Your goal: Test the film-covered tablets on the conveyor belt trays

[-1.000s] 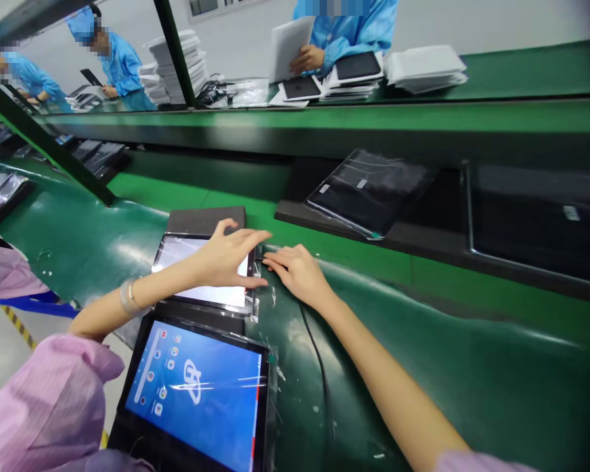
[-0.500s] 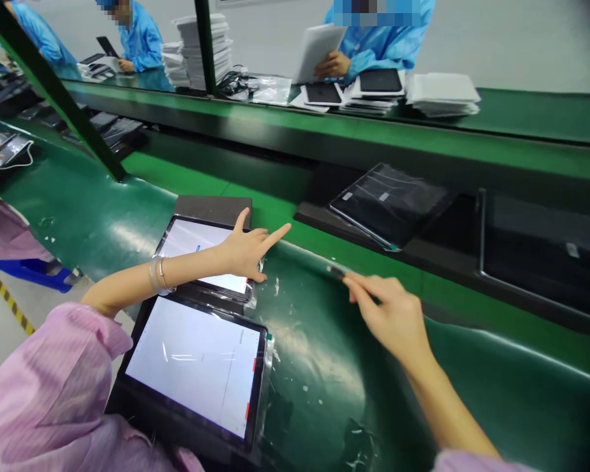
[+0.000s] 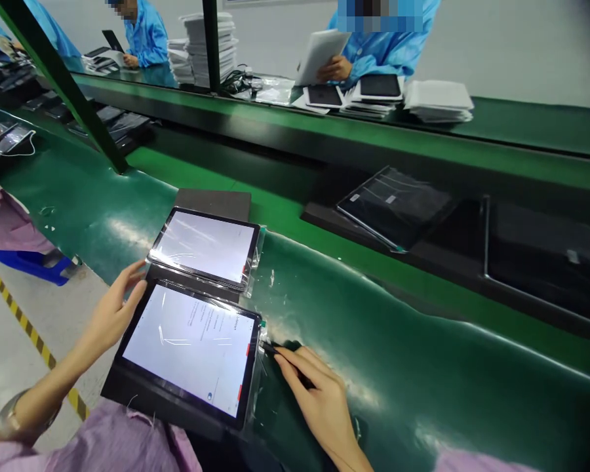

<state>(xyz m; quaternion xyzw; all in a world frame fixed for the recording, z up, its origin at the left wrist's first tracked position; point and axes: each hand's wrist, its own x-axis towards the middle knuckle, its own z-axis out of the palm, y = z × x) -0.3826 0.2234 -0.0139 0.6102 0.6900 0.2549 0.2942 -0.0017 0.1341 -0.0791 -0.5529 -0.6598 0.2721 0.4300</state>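
Observation:
In the head view a tablet (image 3: pixel 187 351) with a lit white screen lies in front of me on a black pad (image 3: pixel 142 387). A second lit tablet (image 3: pixel 204 246) lies just beyond it. My left hand (image 3: pixel 111 314) rests at the nearer tablet's far left corner, thumb and fingers apart, fingertips close to the edges of both tablets. My right hand (image 3: pixel 319 393) pinches a thin black stick-like tool (image 3: pixel 270 349), its lighter tip at the nearer tablet's right edge. Whether the tip touches cannot be made out. Clear film sticks out along that edge.
On the dark board (image 3: pixel 319 213) beyond the green bench (image 3: pixel 373 341) lies a film-wrapped tablet (image 3: pixel 393 203), with another dark tablet (image 3: pixel 541 255) to its right. A green post (image 3: pixel 73 98) slants at left. Across the line, people in blue work beside stacked white items (image 3: pixel 211 49).
My left hand has drawn back from over the far tablet to the nearer tablet's corner. My right hand has brought the black tool left and nearer, to that tablet's edge. Its screen now shows more text.

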